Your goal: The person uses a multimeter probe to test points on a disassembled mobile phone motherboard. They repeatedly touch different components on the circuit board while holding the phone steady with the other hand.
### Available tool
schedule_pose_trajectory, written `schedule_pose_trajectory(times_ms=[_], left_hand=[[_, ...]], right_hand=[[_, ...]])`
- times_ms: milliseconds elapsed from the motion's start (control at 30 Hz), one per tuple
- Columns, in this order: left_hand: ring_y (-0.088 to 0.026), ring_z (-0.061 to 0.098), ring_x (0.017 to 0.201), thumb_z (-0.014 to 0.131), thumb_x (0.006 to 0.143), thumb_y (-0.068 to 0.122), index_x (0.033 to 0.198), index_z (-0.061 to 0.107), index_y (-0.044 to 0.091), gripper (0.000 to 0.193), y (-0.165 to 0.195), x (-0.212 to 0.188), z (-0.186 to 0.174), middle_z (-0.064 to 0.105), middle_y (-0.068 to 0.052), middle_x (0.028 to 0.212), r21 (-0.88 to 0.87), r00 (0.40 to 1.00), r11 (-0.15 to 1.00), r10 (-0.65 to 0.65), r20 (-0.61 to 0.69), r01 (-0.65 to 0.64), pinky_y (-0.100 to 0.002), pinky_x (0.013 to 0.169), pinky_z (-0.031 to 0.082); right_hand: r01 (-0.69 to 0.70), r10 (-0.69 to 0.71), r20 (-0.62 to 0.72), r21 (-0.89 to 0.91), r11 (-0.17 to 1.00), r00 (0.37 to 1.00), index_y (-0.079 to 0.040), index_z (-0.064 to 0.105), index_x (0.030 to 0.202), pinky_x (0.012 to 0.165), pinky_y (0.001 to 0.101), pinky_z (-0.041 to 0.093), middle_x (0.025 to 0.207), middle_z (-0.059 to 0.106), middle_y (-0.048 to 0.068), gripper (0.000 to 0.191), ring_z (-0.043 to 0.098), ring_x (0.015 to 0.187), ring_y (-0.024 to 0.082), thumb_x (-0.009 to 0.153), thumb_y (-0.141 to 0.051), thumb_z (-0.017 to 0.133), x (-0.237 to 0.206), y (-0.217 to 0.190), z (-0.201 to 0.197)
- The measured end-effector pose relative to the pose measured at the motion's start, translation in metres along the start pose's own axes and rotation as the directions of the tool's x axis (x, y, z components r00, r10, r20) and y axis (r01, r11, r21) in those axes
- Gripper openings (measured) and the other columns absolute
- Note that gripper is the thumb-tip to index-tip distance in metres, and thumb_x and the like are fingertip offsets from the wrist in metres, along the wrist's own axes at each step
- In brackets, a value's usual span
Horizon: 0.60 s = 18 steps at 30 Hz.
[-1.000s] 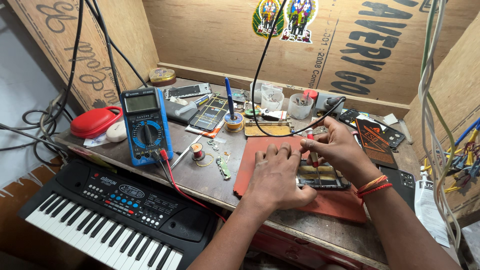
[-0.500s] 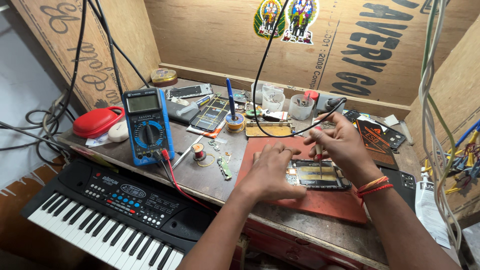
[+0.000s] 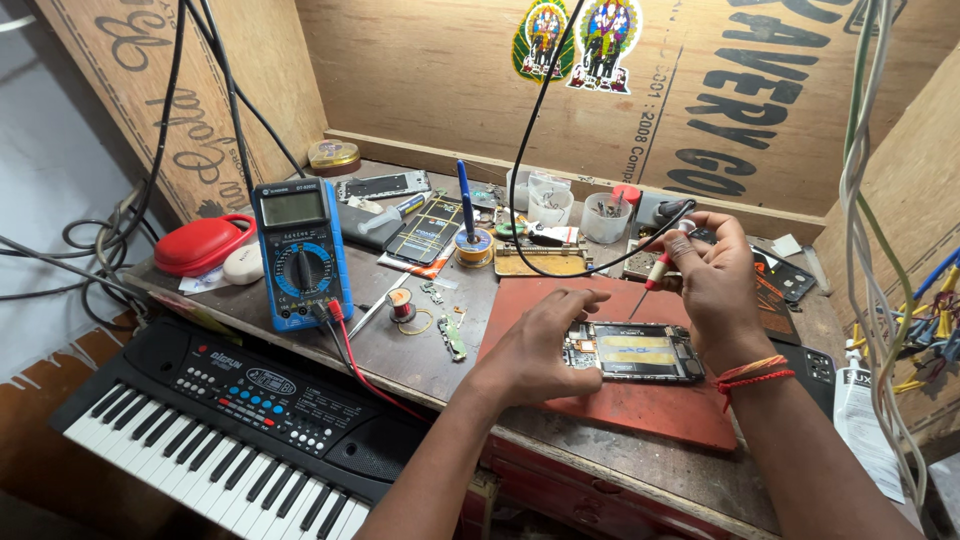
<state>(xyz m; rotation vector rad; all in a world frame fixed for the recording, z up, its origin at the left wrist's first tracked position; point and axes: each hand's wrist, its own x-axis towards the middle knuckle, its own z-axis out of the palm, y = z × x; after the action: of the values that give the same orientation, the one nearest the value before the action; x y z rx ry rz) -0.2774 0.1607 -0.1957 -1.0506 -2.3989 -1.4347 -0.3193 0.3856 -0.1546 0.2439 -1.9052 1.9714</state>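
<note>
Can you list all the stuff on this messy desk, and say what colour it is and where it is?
opened phone: 1, black, on the red mat
red mat: 1, bench middle
soldering iron: 1, red grip, in right hand
multimeter: 1, blue, left, upright
keyboard: 1, black, front left
solder spool: 1, behind the mat
red case: 1, far left
cups: 3, clear, at back
left hand: steadies phone
right hand: holds iron
</note>
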Motion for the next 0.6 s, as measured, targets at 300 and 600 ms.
schedule_pose_trajectory(times_ms=[300, 600], left_hand=[[-0.024, 0.07, 0.096, 0.068, 0.083, 0.016, 0.084, 0.071, 0.01, 0.006, 0.01, -0.026, 0.012, 0.073, -0.007, 0.089, 0.233, 0.885, 0.969, 0.177, -0.431, -0.08, -0.041, 0.093, 0.051], [-0.036, 0.061, 0.112, 0.077, 0.069, 0.013, 0.116, 0.073, 0.01, 0.047, 0.016, -0.085, -0.091, 0.071, -0.018, 0.116, 0.717, 0.936, 0.678, 0.124, -0.331, 0.164, -0.048, 0.098, 0.045]], right_hand=[[-0.002, 0.004, 0.029, -0.064, 0.998, 1.0, -0.003, 0.046, 0.126, 0.061, 0.0301, 0.059, 0.098, 0.072, 0.012, 0.028, 0.066, 0.074, 0.012, 0.103, -0.008, 0.059, -0.018, 0.0, -0.014], [-0.014, 0.015, 0.011, -0.077, 0.997, 1.0, -0.004, 0.047, 0.126, 0.058, 0.0263, 0.057, 0.098, 0.072, 0.011, 0.026, 0.067, 0.073, 0.011, 0.103, -0.009, 0.059, -0.044, -0.022, -0.041]])
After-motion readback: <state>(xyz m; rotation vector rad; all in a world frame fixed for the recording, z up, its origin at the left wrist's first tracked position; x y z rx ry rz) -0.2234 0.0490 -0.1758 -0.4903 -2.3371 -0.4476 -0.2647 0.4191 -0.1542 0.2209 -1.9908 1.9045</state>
